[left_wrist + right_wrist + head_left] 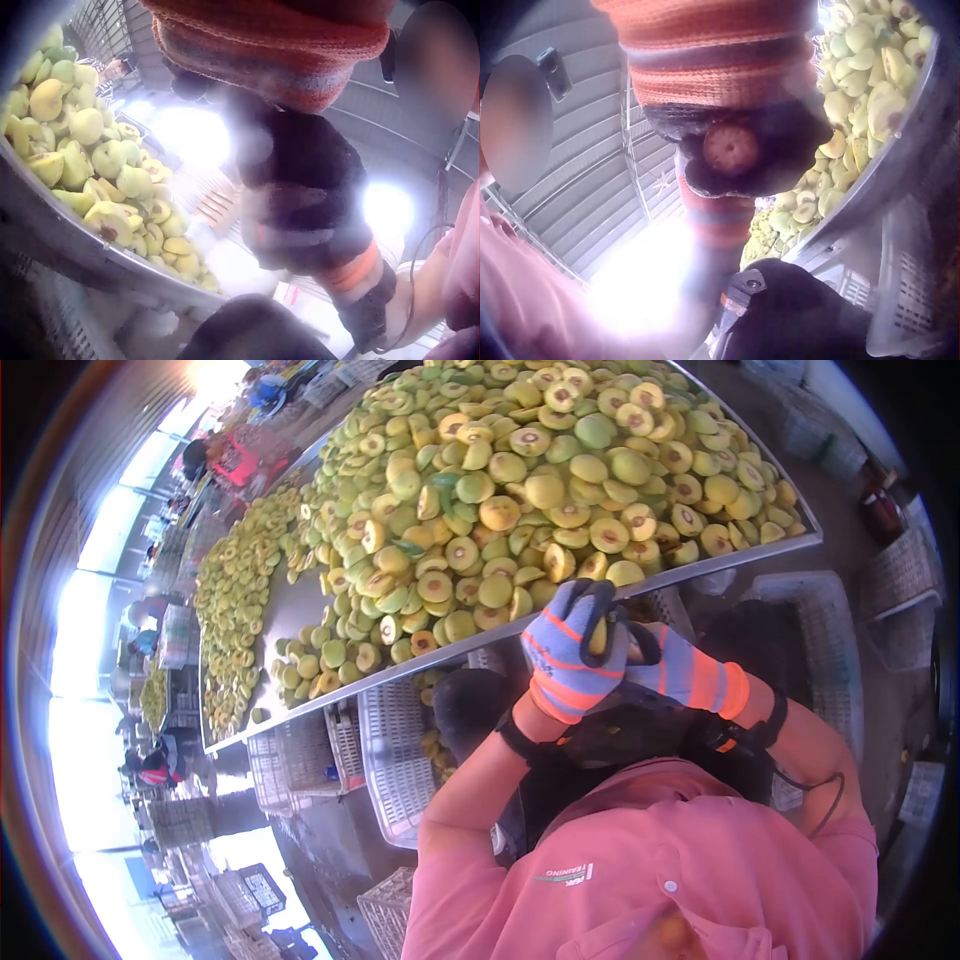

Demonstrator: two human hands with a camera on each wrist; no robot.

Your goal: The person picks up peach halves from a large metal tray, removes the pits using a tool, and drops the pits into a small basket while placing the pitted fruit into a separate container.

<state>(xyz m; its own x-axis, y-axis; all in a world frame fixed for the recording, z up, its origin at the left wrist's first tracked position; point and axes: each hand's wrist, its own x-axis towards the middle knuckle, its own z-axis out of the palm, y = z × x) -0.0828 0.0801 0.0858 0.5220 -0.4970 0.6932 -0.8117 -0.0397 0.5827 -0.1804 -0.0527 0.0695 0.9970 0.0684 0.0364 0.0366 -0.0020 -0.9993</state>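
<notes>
In the head view, my left hand (pixel 575 650), in a grey and orange glove with dark fingers, grips a yellow-green fruit piece (pixel 598 637). Against it is my right hand (pixel 685 668), similarly gloved, its fingertips partly hidden. Seen from the left wrist, the right hand (pixel 304 202) has curled dark fingers; anything inside them is hidden. A round brownish disc (pixel 731 148) with a dark centre shows among dark glove fingers in the right wrist view; which hand holds it I cannot tell. Halved fruit (pixel 500 513) lies heaped just beyond the hands.
The metal table's raised rim (pixel 440 653) runs between the heap and my body. White plastic crates (pixel 395 760) stand below it on the left, another crate (pixel 835 660) on the right. Other people, one in a bright pink top (pixel 235 460), are farther back on the left.
</notes>
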